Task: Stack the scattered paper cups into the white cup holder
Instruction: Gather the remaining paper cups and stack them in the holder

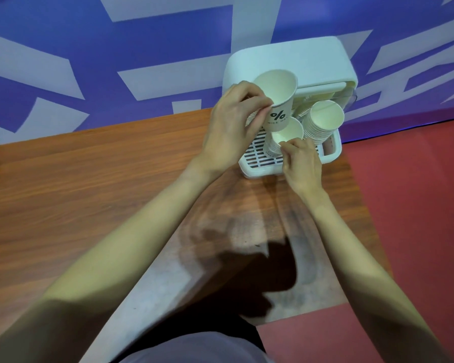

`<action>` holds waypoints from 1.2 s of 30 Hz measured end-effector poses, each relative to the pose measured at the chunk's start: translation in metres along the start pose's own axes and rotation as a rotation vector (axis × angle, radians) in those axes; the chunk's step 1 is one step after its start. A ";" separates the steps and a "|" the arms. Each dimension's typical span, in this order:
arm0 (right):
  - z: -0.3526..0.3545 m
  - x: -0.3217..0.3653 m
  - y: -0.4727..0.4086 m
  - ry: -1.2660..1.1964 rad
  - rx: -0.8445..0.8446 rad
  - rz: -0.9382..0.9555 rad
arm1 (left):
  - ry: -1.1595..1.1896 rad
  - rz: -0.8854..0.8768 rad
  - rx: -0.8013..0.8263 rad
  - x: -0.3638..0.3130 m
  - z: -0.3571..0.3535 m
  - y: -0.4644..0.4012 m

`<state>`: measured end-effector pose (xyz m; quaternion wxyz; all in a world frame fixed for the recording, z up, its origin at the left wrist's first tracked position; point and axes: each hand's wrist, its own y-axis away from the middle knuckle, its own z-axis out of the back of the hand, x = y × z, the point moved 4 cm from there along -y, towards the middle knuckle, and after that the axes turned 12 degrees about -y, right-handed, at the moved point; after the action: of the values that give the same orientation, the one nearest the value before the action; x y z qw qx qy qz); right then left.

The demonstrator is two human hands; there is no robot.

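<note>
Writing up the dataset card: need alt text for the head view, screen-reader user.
A person's left hand holds a tilted paper cup above a short cup stack that the right hand pinches at its rim, inside a white cup holder. A taller stack stands beside it; the holder sits at the far edge of a wooden table, against a blue-and-white wall.

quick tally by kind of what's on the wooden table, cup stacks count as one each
loose white paper cup with a black percent sign, held tilted in the left hand: 1
stacks of white paper cups: 2, the right hand touches the near one
white plastic cup holder: 1
total: 4
</note>
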<state>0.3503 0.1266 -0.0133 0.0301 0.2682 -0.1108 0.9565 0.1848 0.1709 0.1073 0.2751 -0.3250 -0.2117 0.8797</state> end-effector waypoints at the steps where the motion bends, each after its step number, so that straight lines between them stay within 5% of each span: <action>1: 0.002 0.000 0.000 -0.032 -0.001 0.001 | 0.004 -0.008 -0.005 -0.002 -0.002 -0.001; 11: 0.035 -0.010 0.043 -0.206 -0.113 0.026 | -0.155 -0.283 0.051 -0.019 -0.045 0.009; 27: 0.030 -0.013 0.075 -0.156 -0.004 0.008 | -0.236 -0.301 0.144 -0.025 -0.072 0.017; 36: 0.017 -0.014 0.015 -0.300 -0.029 -0.138 | -0.167 -0.214 -0.067 -0.018 -0.029 0.043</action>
<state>0.3692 0.1084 -0.0093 0.0826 0.4145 -0.1094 0.8997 0.2014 0.1326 0.0714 0.3378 -0.2353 -0.2967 0.8617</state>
